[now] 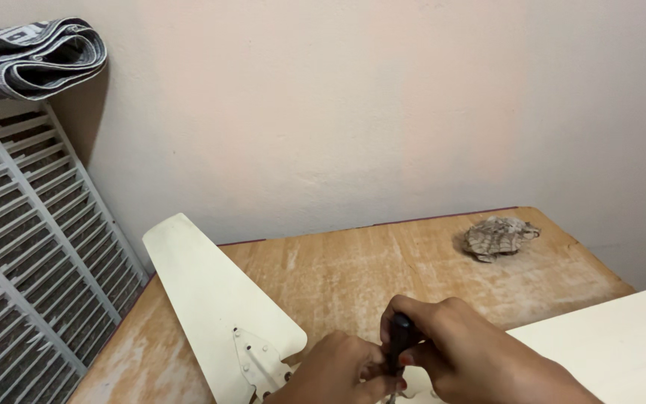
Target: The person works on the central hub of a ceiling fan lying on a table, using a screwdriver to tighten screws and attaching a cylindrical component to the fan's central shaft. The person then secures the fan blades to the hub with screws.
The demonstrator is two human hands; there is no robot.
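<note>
Two bare, sleeveless hands (413,359)

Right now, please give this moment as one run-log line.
right hand: grips screwdriver | left hand: beside tip | fan blade: on wooden table

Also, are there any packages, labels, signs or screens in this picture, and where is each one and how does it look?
No package, label, sign or screen shows.
Nearest things:
Folded cloth: top left, on the white slatted grille; black-and-white printed pattern.
Crumpled paper: far right on the wooden table; grey-brown, with faint print.
</note>
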